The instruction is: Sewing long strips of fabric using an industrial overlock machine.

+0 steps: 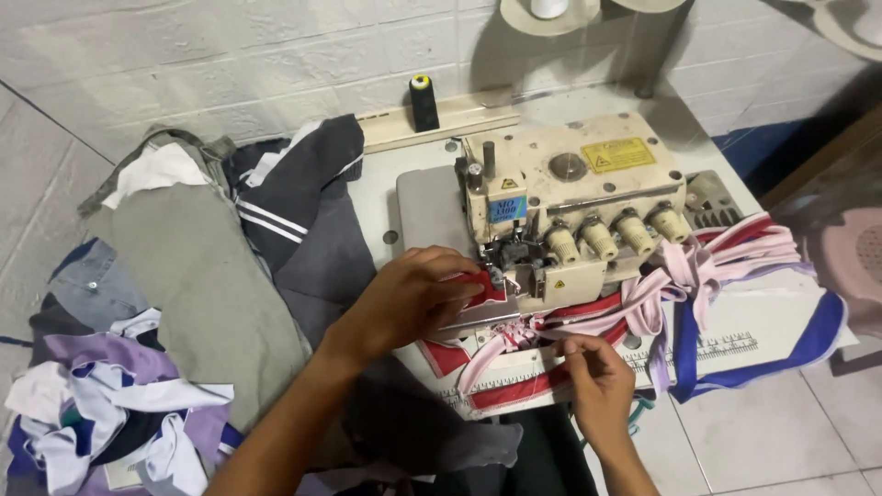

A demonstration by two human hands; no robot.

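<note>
A cream overlock sewing machine (574,197) stands on a white table (781,321). My left hand (413,298) presses a red fabric piece (478,287) flat against the machine's presser foot (503,266). My right hand (593,372) pinches the red and white trim (514,388) at the table's front edge, below the machine. Pink and white fabric strips (707,266) trail off to the right of the machine, over a white piece with blue edging (790,349).
A heap of grey, navy, white and purple garments (184,303) lies left of the machine. A black thread cone (423,101) stands behind it by the white block wall. A pink stool (850,266) sits at the right, on the tiled floor.
</note>
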